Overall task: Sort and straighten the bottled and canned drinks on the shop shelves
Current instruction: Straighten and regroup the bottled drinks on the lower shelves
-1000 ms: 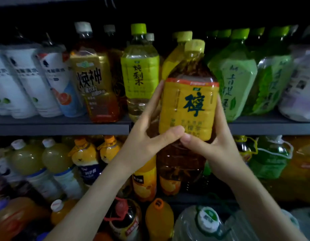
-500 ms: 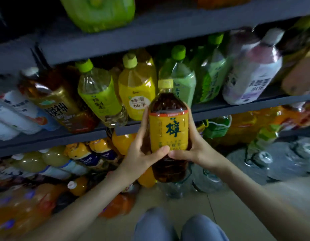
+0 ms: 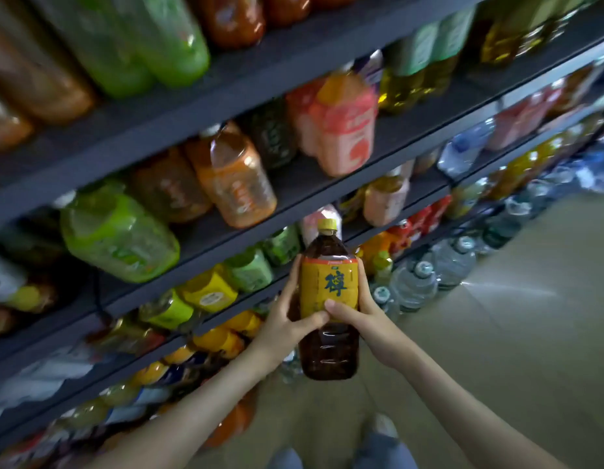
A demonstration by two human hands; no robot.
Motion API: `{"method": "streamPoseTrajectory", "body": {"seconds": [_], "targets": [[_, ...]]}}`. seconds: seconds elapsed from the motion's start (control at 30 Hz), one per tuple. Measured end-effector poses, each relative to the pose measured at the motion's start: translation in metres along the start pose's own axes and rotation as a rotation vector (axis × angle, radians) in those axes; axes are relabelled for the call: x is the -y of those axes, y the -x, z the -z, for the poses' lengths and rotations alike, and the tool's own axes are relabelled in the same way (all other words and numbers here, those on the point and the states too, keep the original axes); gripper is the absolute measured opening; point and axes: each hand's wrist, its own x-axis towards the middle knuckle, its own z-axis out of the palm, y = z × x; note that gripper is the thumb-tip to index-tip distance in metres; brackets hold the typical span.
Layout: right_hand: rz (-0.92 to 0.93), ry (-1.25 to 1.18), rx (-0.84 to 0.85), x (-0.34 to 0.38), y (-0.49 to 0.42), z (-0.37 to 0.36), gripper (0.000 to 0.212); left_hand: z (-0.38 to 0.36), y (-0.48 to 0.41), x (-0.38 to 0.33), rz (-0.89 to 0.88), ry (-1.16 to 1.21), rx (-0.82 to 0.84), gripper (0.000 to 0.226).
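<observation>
A large brown tea bottle (image 3: 328, 346) with a yellow label and yellow cap is held upright in front of the shelves, clear of them. My left hand (image 3: 284, 319) grips its left side, thumb across the label's lower edge. My right hand (image 3: 368, 314) grips its right side, thumb meeting the left thumb. Behind it the dark grey shelves (image 3: 226, 231) carry rows of big bottles: a green bottle (image 3: 118, 235), an orange bottle (image 3: 236, 181), a pink-labelled bottle (image 3: 344, 130) and a yellow-labelled bottle (image 3: 209, 292).
Clear water bottles (image 3: 419, 282) stand in a row on the floor under the lowest shelf to the right. The beige tiled floor (image 3: 496, 333) stretches out at right. My knees (image 3: 341, 455) show at the bottom edge. The shelving runs diagonally from lower left to upper right.
I have pulled back and up from the shelf with the bottle still in both hands. More upper shelves and more floor now show; the view has swung right.
</observation>
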Motion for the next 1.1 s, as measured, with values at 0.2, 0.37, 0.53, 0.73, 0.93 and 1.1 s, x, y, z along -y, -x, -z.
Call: {"method": "streamPoseTrajectory", "body": {"seconds": [0.2,0.37,0.53,0.73,0.93,1.1], "targets": [[0.111,0.003,-0.119,0.122,0.065,0.072,0.095,-0.101,-0.034,-0.114,-0.105,-0.02,0.13,0.09],[0.197,0.055,-0.165,0.195,0.09,0.141,0.098,-0.177,-0.072,-0.169,-0.215,-0.082,0.175,0.093],[0.213,0.154,-0.232,0.246,0.082,0.223,0.1,-0.247,-0.124,-0.199,-0.302,-0.239,0.214,0.098],[0.202,0.381,-0.567,0.306,0.051,0.322,0.079,-0.343,-0.22,-0.218,-0.418,-0.454,0.126,0.096],[0.281,0.383,-0.735,0.37,0.022,0.431,0.068,-0.437,-0.313,-0.258,-0.428,-0.533,0.192,0.096],[0.356,0.316,-0.73,0.412,-0.003,0.515,0.053,-0.49,-0.382,-0.28,-0.46,-0.635,0.178,0.079]]}}
